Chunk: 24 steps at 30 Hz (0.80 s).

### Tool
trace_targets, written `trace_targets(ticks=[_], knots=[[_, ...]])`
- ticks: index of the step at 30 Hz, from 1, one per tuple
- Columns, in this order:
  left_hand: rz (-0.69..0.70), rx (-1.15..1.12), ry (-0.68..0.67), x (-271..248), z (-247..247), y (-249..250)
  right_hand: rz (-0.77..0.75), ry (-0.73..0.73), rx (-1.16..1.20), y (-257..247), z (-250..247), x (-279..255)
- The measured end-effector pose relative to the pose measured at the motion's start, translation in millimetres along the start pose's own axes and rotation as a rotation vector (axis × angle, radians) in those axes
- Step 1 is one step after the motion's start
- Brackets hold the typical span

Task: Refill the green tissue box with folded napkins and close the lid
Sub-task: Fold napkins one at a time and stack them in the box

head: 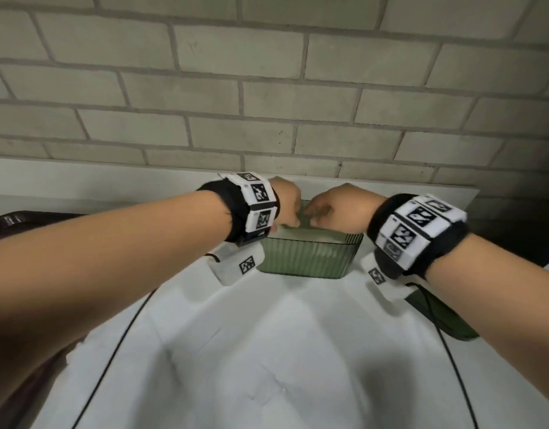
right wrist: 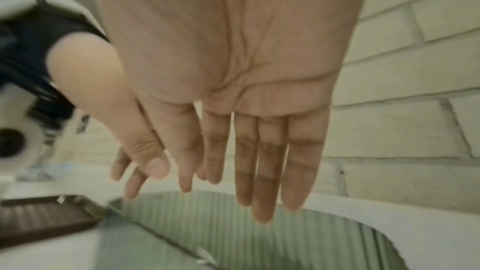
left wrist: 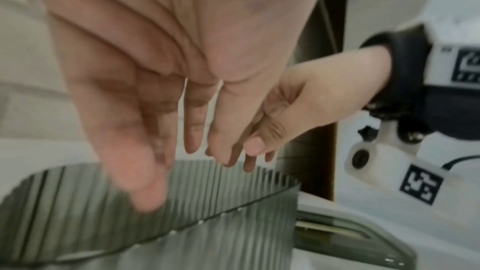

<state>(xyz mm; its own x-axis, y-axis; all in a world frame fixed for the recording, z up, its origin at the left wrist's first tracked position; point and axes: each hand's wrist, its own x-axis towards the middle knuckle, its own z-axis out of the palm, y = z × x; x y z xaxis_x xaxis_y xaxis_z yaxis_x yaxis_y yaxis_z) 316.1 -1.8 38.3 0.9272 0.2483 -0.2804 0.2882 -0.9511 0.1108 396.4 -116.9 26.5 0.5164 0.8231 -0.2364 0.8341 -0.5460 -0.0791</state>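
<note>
The green ribbed tissue box stands open on the white table, close to the brick wall. A pale layer, probably the napkins, shows just under its near rim. My left hand and right hand meet over the far side of the opening. In the left wrist view the left hand has straight fingers just above the box rim. The right hand also reaches down flat and holds nothing. The dark green lid lies flat on the table to the right of the box.
A brick wall rises right behind the box. The white cloth-covered table spreads toward me, with black cables trailing from both wrists. A dark brown ribbed object sits left of the box.
</note>
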Motion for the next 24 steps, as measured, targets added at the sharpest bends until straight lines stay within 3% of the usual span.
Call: trace_targets(ticks=[2,4,10,14,20,24], knots=[[0.045,-0.076,0.132,-25,-2,-8,-0.071,0.136,0.143,-4,0,-32],[0.065,-0.125,0.138,-52,7,-20,-0.108,0.156,0.178,-10,9,-62],[0.009,-0.054,-0.126,-122,66,-42,-0.094,-0.11,0.154,-27,66,-125],[-0.054,-0.189,-0.18,-155,90,-50,-0.048,-0.258,0.204,-49,111,-152],[-0.076,-0.406,-0.086,-190,108,-55,-0.167,-0.255,0.255,-77,138,-163],[-0.095,-0.638,0.012,-213,112,-54,-0.152,-0.255,0.193,-96,140,-160]])
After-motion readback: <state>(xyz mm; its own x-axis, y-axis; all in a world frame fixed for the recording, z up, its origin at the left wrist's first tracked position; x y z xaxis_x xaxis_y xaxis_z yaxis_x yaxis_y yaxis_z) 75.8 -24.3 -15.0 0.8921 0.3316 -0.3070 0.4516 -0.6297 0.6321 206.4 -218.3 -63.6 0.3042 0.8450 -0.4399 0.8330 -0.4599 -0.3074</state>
